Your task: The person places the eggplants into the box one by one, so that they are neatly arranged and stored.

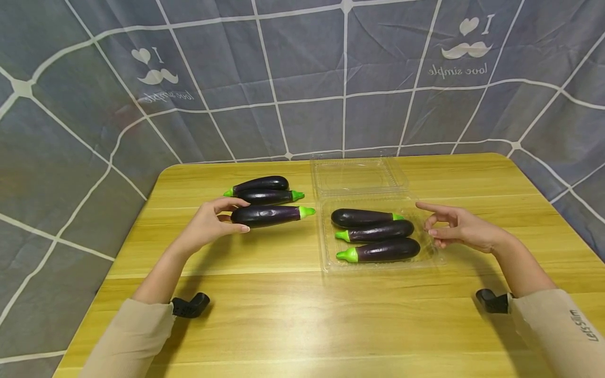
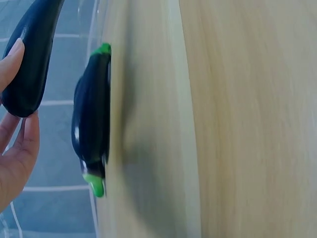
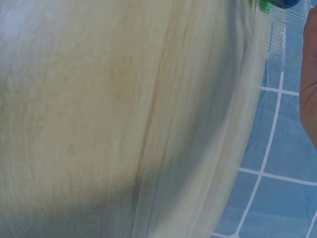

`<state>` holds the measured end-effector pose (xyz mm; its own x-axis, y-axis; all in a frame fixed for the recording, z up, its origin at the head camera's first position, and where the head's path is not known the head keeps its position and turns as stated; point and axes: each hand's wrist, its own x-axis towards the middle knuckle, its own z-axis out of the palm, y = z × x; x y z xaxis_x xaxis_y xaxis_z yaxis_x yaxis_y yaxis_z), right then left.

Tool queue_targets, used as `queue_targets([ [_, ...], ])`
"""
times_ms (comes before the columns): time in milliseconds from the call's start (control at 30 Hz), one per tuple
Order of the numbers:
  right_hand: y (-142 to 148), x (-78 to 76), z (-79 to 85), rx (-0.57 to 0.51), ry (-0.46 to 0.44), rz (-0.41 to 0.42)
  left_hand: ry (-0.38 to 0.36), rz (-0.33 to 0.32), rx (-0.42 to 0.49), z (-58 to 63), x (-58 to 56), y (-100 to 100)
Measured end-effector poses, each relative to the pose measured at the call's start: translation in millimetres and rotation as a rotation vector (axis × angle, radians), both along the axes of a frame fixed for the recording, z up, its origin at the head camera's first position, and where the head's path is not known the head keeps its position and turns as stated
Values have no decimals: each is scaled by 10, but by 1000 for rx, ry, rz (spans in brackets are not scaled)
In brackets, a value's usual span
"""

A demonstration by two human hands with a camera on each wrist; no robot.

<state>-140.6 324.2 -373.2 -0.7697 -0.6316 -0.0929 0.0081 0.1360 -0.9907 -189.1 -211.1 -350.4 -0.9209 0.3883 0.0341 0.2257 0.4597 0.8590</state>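
Observation:
My left hand (image 1: 208, 223) grips an eggplant (image 1: 267, 216) by its thick end, thumb in front and fingers behind, with the green stem pointing right. In the left wrist view this eggplant (image 2: 34, 54) is held up off the table. Two more eggplants (image 1: 262, 183) lie just behind it. To the right, an open clear plastic clamshell box (image 1: 326, 262) holds three eggplants (image 1: 378, 230) side by side, their stems pointing different ways. At the box's right rim my right hand (image 1: 465, 229) has its thumb and lower fingers curled on the edge, index finger extended.
The box's clear lid (image 1: 359, 176) lies folded back toward the table's far edge. Behind the wooden table (image 1: 283, 320) hangs a grey cloth (image 1: 307, 68) with white lines. A black wrist mount (image 1: 190, 305) sits on each forearm.

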Motion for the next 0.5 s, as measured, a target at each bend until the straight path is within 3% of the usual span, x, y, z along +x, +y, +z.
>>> queue_targets([
  [500, 0, 6, -14, 10, 10, -5, -30, -71, 39, -1, 127, 353],
])
